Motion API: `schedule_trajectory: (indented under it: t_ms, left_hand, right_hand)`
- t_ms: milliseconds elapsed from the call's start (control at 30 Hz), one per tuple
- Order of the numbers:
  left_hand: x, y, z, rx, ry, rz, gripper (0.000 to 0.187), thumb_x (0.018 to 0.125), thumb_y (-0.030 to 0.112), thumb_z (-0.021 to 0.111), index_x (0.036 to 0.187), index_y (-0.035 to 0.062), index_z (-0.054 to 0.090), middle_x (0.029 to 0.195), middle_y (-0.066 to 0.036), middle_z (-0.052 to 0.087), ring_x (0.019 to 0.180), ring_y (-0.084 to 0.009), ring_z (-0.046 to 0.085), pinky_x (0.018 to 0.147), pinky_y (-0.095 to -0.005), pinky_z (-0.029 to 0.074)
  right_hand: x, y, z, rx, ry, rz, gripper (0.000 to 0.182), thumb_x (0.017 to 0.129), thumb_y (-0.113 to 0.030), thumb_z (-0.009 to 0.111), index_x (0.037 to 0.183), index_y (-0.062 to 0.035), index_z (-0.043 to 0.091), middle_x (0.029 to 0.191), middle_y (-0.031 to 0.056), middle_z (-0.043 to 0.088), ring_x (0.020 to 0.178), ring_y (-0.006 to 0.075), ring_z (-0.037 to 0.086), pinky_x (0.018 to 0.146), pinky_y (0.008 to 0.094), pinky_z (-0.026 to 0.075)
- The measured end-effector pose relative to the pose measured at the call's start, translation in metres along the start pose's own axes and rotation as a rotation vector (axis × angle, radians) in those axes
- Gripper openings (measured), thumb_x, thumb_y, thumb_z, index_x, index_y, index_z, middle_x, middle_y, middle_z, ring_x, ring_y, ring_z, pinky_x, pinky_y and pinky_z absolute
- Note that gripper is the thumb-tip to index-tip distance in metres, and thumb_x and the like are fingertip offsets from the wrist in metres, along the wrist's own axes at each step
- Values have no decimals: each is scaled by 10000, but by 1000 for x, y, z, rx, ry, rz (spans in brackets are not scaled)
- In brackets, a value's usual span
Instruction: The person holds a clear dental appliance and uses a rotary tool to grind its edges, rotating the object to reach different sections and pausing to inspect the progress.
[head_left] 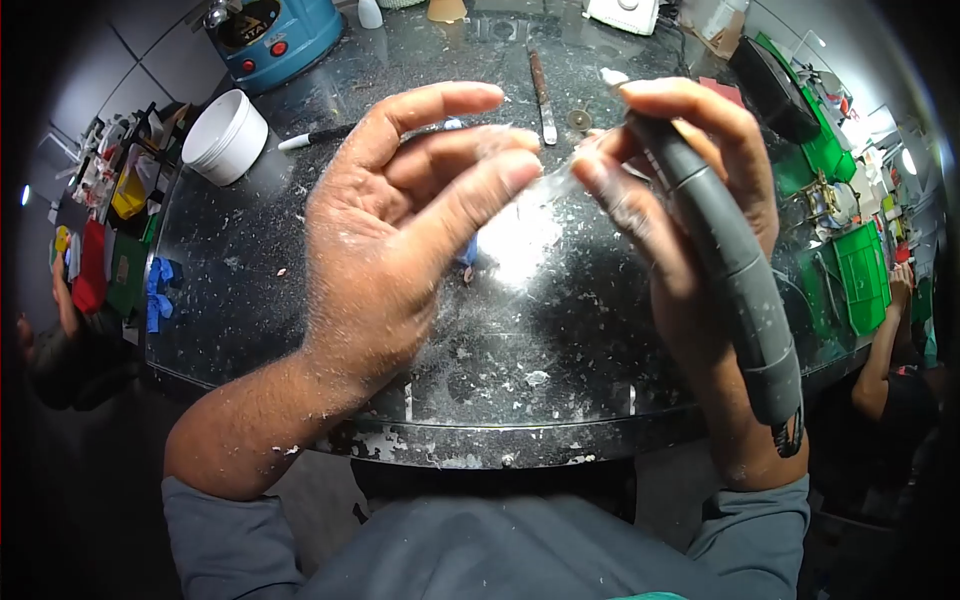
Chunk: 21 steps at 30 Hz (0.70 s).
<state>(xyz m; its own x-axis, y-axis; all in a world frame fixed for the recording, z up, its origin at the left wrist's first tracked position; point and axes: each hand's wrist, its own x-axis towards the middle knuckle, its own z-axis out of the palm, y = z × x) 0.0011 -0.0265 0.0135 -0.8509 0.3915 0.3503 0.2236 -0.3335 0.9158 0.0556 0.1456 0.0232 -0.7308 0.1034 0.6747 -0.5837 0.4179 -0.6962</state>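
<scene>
My right hand (690, 190) is wrapped round a dark grey rotary handpiece (735, 265), its cord end low near my wrist. My left hand (400, 200) is raised over the dark table, dusted white, with thumb and fingers bent towards the right hand. Between the fingertips of both hands is a pale, blurred patch; whether the left fingers hold something there cannot be made out. Beyond the hands lies a brown-handled spatula (543, 95), with a small round disc (578, 120) beside it. A bit of blue (468, 250) shows behind the left thumb.
A white tub (225, 137) and a marker (315, 137) stand left of the left hand. Farther back is a blue machine (280, 40). Blue scraps (160, 290) lie at the left edge. Green trays (862, 275) and a black box (773, 88) are right. Other people's arms show at both sides.
</scene>
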Motion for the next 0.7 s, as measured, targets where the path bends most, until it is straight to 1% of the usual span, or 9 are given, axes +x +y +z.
schedule_trajectory:
  t_ms: [33, 67, 133, 200, 300, 400, 467, 533, 700]
  left_hand:
    - [8, -4, -11, 140, -86, 139, 307, 905, 95, 631, 1187, -16, 578, 1046, -131, 681, 944, -157, 656, 770, -277, 539]
    - [7, -7, -14, 137, -84, 139, 307, 905, 95, 631, 1187, -16, 578, 1046, -131, 681, 944, -157, 656, 770, -277, 539]
    - [5, -8, -17, 104, -57, 54, 245, 912, 105, 626, 1130, -6, 626, 1058, -136, 680, 951, -168, 664, 757, -274, 539]
    - [4, -7, -13, 92, -43, 40, 246, 918, 102, 617, 1134, -17, 625, 1054, -148, 678, 953, -186, 669, 786, -284, 547]
    - [5, -4, -5, 10, 11, -29, 248, 921, 87, 605, 1125, -54, 614, 1055, -177, 666, 978, -211, 665, 857, -315, 555]
    - [5, -5, -9, 13, -31, -110, 261, 917, 90, 609, 1130, -61, 608, 1042, -169, 667, 984, -204, 662, 845, -306, 560]
    - [4, -4, -8, -22, -21, -133, 262, 913, 98, 615, 1127, -54, 613, 1025, -160, 670, 944, -197, 672, 849, -307, 561]
    - [3, 0, -8, -56, -50, -225, 250, 912, 98, 615, 1116, -47, 623, 1027, -154, 670, 900, -185, 680, 835, -294, 567]
    - [1, 1, -6, 45, -59, -189, 253, 918, 87, 598, 1130, -49, 613, 1021, -148, 670, 880, -165, 679, 789, -257, 573]
  right_hand:
    - [0, 1, 0, 17, 23, 13, 448, 806, 9, 705, 1198, -24, 490, 857, 69, 616, 835, 134, 613, 796, 267, 495]
    - [0, 1, 0, 15, 20, 13, 448, 806, 9, 705, 1198, -24, 490, 857, 69, 616, 835, 134, 613, 796, 267, 495]
    - [-1, 0, 0, 32, -11, 32, 465, 803, 6, 709, 1208, -23, 483, 855, 67, 616, 834, 134, 613, 790, 263, 492]
    - [-3, 1, 1, 43, -38, 26, 504, 784, 24, 723, 1218, -18, 473, 844, 69, 610, 830, 140, 613, 782, 267, 494]
    - [-3, 1, 5, 113, -46, -66, 551, 763, 79, 722, 1234, -26, 456, 837, 73, 603, 829, 156, 621, 781, 286, 512]
    - [-7, -3, 10, 166, 8, -24, 547, 771, 85, 714, 1236, -31, 451, 847, 78, 609, 846, 160, 628, 778, 289, 530]
    - [-6, -2, 9, 142, 2, -48, 553, 769, 92, 713, 1238, -29, 445, 864, 81, 613, 868, 161, 631, 775, 282, 541]
    - [-5, 4, 8, 158, -23, -169, 551, 766, 91, 718, 1231, -30, 449, 881, 91, 614, 846, 164, 638, 757, 288, 548]
    - [-6, 4, 9, 137, -55, -221, 528, 756, 119, 709, 1200, -24, 460, 892, 118, 621, 803, 181, 653, 732, 303, 557]
